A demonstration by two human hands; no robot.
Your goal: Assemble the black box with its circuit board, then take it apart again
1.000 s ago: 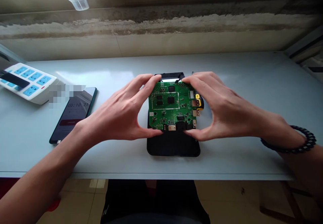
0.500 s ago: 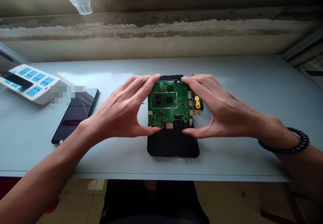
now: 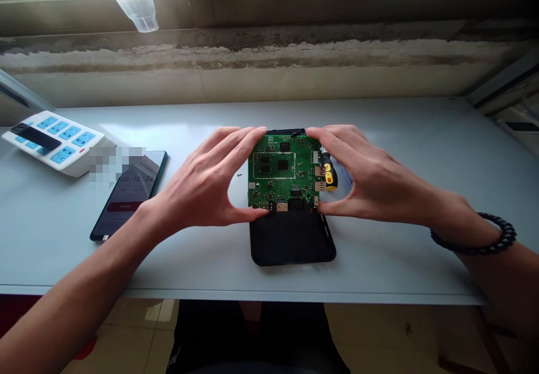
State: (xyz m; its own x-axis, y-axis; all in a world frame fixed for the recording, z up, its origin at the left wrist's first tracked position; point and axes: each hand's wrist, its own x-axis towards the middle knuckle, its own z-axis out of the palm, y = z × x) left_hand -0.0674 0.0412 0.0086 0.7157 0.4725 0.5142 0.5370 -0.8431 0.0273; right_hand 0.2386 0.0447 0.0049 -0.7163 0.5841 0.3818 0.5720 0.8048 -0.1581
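Both hands grip a green circuit board by its edges, component side facing me. My left hand has its fingertips at the top left corner and its thumb along the lower edge. My right hand pinches the right side the same way, thumb near the lower right corner. Metal ports show along the board's right and lower edges. Below and partly behind the board lies a flat black plastic cover on the table. Another black plastic part shows just past the board's top edge.
A yellow and black screwdriver handle lies right of the board, partly behind my right hand. A tiny screw rests left of it. A phone showing a timer and a white power strip are at the left of the table.
My right thumb has shifted right along the board's lower edge, toward the corner. More of the black cover shows below the board. The camera view has moved slightly.
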